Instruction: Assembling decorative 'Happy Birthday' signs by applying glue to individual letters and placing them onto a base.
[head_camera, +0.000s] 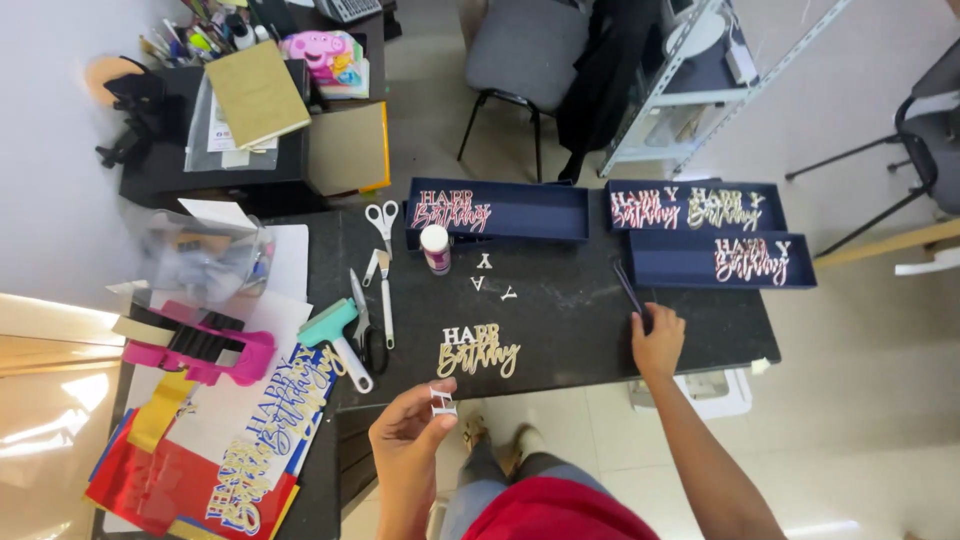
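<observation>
1. Cut-out letter (443, 402), small and pale with a silvery face, sits pinched between thumb and fingertips of the left hand (408, 432), held up off the near edge of the black table (590, 320); it looks thin, light and stiff like card or foam, likely to bend or crease, so the outer edges seem the safest place to grip
2. Just beyond it lies a gold and white cake-topper sign (479, 350), flat on the table, with thin script strokes that look fragile
3. The right hand (657, 342) rests further right on the table, fingers curled around the lower end of a slim dark tool (630, 290), probably tweezers or a craft knife; I cannot tell which
4. To the left are a teal-headed roller (338, 340), scissors (381, 220) and glossy sheets of red, blue and gold foil card (190, 470)
5. Mid-table stand a small white glue bottle (435, 248) and three loose letters (490, 277)
6. Farthest back, three shallow navy trays (540, 212) with raised rims hold finished pink, gold and white signs
</observation>
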